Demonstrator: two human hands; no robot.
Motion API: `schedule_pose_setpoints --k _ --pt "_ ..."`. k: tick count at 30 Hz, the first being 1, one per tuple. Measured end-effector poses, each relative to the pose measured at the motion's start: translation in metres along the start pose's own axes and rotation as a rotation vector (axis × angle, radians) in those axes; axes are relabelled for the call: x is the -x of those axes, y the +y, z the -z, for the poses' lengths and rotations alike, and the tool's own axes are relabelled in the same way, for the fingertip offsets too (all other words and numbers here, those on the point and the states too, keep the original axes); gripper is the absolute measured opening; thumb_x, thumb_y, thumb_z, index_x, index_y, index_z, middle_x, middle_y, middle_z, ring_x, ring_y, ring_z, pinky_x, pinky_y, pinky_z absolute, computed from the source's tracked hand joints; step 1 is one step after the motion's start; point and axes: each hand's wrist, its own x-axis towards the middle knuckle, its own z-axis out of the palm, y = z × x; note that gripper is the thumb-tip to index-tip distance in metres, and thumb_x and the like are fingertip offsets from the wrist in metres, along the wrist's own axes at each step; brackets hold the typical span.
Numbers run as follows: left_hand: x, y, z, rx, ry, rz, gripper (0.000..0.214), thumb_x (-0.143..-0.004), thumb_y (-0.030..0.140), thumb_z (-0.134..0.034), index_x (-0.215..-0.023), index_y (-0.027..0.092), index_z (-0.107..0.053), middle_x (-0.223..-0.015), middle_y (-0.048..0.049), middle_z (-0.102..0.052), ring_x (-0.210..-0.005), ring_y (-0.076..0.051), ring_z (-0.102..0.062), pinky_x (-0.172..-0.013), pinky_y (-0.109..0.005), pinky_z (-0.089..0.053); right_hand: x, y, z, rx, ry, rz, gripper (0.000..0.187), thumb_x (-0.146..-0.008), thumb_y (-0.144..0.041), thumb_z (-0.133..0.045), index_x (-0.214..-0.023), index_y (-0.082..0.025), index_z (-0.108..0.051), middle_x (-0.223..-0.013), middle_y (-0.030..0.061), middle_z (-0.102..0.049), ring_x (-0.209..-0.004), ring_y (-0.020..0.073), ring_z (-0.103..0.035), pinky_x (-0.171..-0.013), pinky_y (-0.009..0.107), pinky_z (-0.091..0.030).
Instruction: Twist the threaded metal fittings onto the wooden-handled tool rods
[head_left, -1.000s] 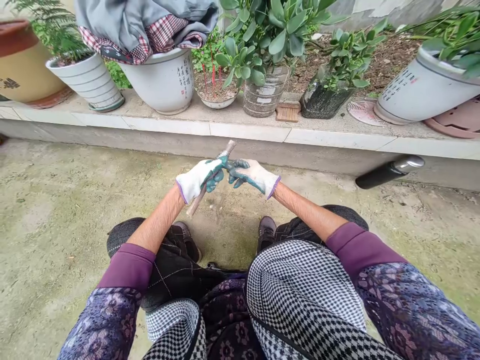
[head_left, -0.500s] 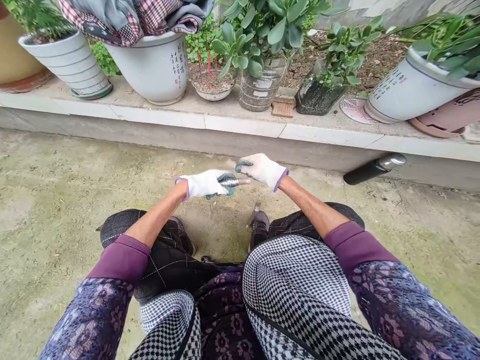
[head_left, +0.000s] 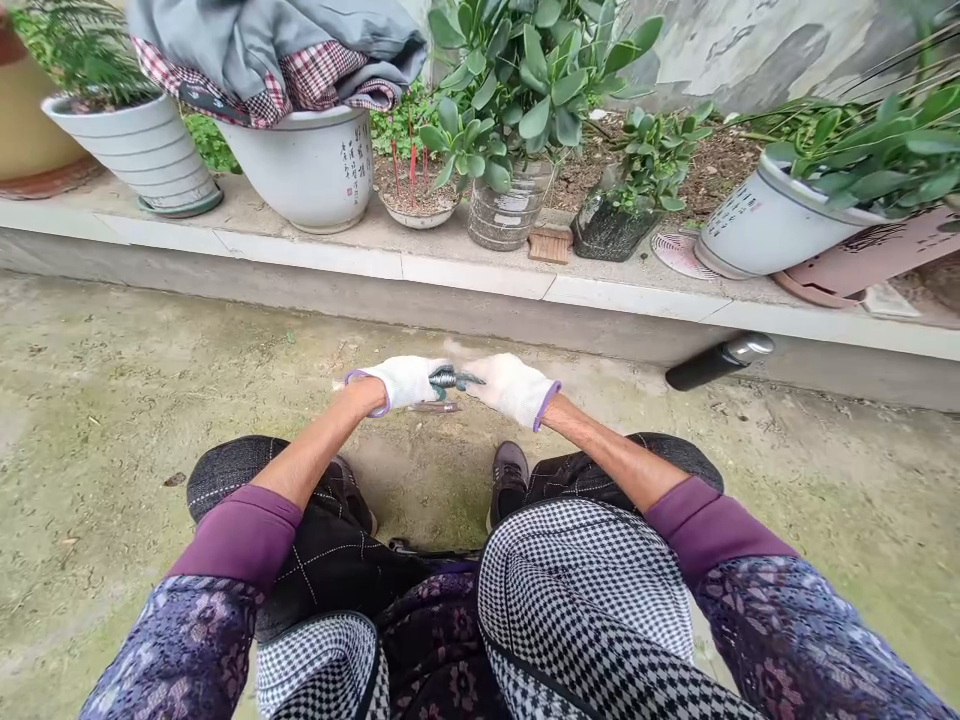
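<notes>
Both my hands wear white gloves with green palms and meet in front of my knees. My left hand (head_left: 401, 382) is closed round a thin wooden-handled tool (head_left: 446, 379), which lies roughly level. Its ribbed metal collar shows between the two gloves. My right hand (head_left: 510, 388) is closed over the tool's far end, knuckles up, so the tip is hidden. A short stretch of the brownish handle shows just below the left glove's fingers. My shoes rest on the concrete ground beneath the hands.
A low tiled ledge (head_left: 480, 275) runs across ahead and carries several plant pots. A white pot (head_left: 315, 170) has grey and plaid cloth draped over it. A small wooden brush (head_left: 550, 244) sits on the ledge, and a black flask (head_left: 716, 362) lies at its foot to the right.
The tool has swung from pointing up and away to lying level between the gloves. My right hand has turned palm down and closed over its end. Both hands sit slightly lower.
</notes>
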Motion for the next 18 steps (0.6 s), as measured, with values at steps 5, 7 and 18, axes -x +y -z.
schedule_pose_setpoints --k 5,7,18 --pt "0.009 0.021 0.007 0.272 -0.048 0.042 0.021 -0.064 0.024 -0.074 -0.085 0.024 -0.073 -0.069 0.0007 -0.065 -0.070 -0.017 -0.057 -0.064 -0.024 -0.043 0.010 0.016 0.004 0.026 -0.007 -0.024 0.026 -0.094 -0.029 -0.049 -0.099 -0.020 -0.073 -0.088 0.0045 -0.071 -0.074 0.0162 -0.059 -0.067 0.026 -0.036" --pt "0.012 0.024 0.009 0.403 -0.062 0.045 0.020 -0.063 0.021 -0.074 -0.082 0.023 -0.073 -0.064 0.0013 -0.062 -0.066 -0.016 -0.056 -0.061 -0.024 -0.042 0.007 0.022 0.002 -0.008 -0.018 0.004 0.027 -0.093 -0.028 -0.048 -0.095 -0.019 -0.073 -0.089 0.0053 -0.071 -0.076 0.0167 -0.059 -0.069 0.026 -0.038" --pt "0.030 0.020 0.030 0.919 0.146 0.065 0.036 -0.070 0.025 -0.077 -0.103 0.015 -0.067 -0.064 0.0019 -0.056 -0.045 -0.006 -0.043 -0.039 -0.017 -0.035 -0.024 0.017 0.014 -0.751 0.290 -0.174 0.025 -0.083 -0.032 -0.050 -0.089 -0.015 -0.068 -0.057 -0.0029 -0.054 -0.044 0.0090 -0.040 -0.043 0.022 -0.031"
